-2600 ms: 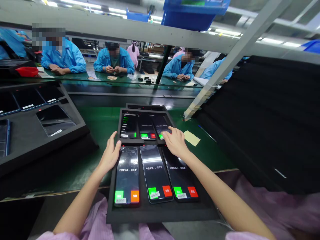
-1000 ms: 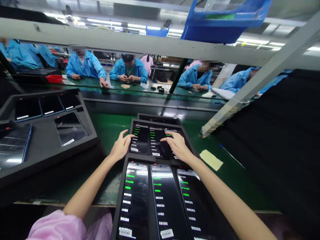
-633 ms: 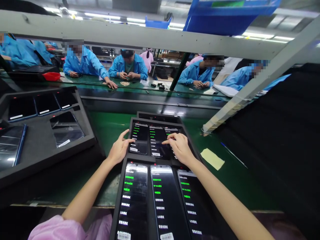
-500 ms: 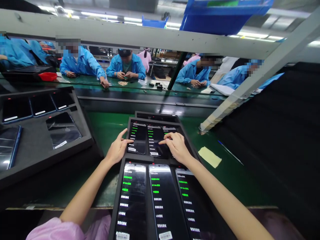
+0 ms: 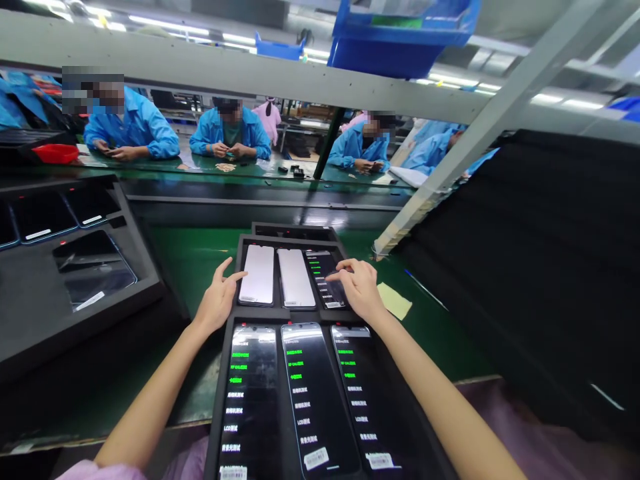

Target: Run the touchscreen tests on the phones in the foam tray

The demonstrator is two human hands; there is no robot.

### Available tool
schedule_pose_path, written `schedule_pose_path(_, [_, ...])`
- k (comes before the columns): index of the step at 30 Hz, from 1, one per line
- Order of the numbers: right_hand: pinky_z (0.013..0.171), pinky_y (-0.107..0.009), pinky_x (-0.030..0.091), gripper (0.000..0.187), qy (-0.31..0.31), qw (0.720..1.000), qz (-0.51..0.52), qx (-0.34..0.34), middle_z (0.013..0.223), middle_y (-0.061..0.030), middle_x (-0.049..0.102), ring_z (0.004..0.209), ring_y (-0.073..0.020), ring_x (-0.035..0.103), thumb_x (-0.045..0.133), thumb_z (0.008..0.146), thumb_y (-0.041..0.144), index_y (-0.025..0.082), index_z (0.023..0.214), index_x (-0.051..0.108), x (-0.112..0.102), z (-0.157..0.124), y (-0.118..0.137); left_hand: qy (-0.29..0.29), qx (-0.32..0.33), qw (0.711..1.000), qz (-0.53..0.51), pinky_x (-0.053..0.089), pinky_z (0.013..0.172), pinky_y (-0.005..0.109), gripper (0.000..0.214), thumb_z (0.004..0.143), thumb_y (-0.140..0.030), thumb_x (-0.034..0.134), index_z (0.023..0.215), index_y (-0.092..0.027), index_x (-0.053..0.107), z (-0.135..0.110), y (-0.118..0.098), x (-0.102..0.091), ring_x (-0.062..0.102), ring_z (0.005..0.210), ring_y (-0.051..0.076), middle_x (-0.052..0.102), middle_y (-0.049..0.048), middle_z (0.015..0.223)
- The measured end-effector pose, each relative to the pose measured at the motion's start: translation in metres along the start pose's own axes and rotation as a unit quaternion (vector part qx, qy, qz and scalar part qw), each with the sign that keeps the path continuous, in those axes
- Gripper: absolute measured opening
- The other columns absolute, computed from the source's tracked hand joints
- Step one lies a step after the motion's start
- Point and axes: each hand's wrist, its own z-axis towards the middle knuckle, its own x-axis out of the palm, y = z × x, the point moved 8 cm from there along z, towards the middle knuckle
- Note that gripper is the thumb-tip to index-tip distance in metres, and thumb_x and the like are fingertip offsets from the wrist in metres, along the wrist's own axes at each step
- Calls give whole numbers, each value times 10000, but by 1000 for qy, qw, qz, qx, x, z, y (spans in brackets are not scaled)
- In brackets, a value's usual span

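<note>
A black foam tray (image 5: 227,320) in front of me holds two rows of three phones. In the far row, the left phone (image 5: 257,275) and the middle phone (image 5: 296,278) show white screens. The right one (image 5: 326,280) shows a dark menu with green text. My left hand (image 5: 216,300) rests at the tray's left edge, fingers apart, its index finger at the left phone's edge. My right hand (image 5: 359,288) hovers over the far right phone, index finger stretched onto its screen. The near row's phones (image 5: 314,393) show dark menus with green text.
A second black foam tray (image 5: 45,287) with dark phones sits to the left on the green bench (image 5: 195,247). A yellow paper slip (image 5: 395,300) lies right of my tray. A stack of black foam (image 5: 540,267) fills the right. People in blue coats work across the line.
The far left and middle phones' screens have turned from dark menus to white. My right hand has shifted from the middle phone to the far right one. The view has swung slightly.
</note>
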Motion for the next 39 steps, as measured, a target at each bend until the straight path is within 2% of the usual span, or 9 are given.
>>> schedule_pose_path(4, [944,-453,310,488,18,999,-8,30,905,-41,583,898,-195,502,258,895,264,263,708,709,3,-10,-15,1,-7,1000,3,453,886,416,622,878,-548,131,1162,-236,587,1,3,0,549,1039,253,243,59,1455])
schedule_pose_path(9, [985,-469,281,464,68,997,-39,2,949,-37,574,946,-193,493,270,898,280,269,735,704,10,-15,-6,0,-10,1000,-1,439,914,436,605,882,-541,146,1164,-232,583,1,5,2,526,1095,274,235,66,1453])
schedule_pose_path(14, [963,-458,324,431,90,995,-42,-3,1017,-42,557,1005,-198,484,257,914,309,287,898,687,-11,-30,-9,-10,9,1000,-20,395,979,451,529,881,-524,236,1181,-219,547,-9,3,-4,416,1227,288,249,91,1428])
schedule_pose_path(18, [951,-486,340,309,100,993,-59,-9,1112,-75,529,1114,-247,446,388,882,389,276,1000,650,-35,-62,-7,4,20,999,-27,330,1026,489,467,860,-502,370,1228,-237,485,-34,-4,-15,259,1327,302,221,95,1437])
schedule_pose_path(22, [973,-516,325,279,142,987,-53,-62,1180,-82,517,1158,-256,434,415,878,378,289,1027,634,-37,-102,32,16,1,997,-78,282,1057,481,387,845,-465,428,1166,-272,526,-73,-10,-18,286,1316,299,239,57,1443])
schedule_pose_path(26, [1010,-544,281,292,197,970,-41,-139,1184,-70,543,1138,-238,471,380,897,325,313,1070,615,-23,-141,83,-24,-139,961,-239,398,961,470,548,811,-412,450,1329,-301,313,-116,7,-5,533,1108,263,256,92,1444])
schedule_pose_path(29, [1022,-546,260,291,187,968,-43,-161,1181,-58,553,1115,-234,491,381,897,320,327,1089,600,-18,-158,103,23,-214,920,-328,461,874,438,743,761,-326,479,1398,-338,96,-143,10,18,564,1045,246,233,98,1461])
schedule_pose_path(32, [1017,-547,247,289,158,972,-41,-171,1149,-62,566,1075,-239,513,378,893,309,318,1072,605,-18,-167,110,65,-236,896,-371,479,833,387,849,717,-253,480,1402,-368,-9,-162,3,28,540,1061,236,220,70,1467])
schedule_pose_path(39, [1008,-553,235,295,163,971,-44,-170,1128,-65,568,1068,-238,511,383,866,236,310,1052,598,-14,-178,106,65,-239,877,-411,448,878,378,919,683,-232,516,1405,-334,-43,-181,-7,25,529,1081,228,256,80,1452])
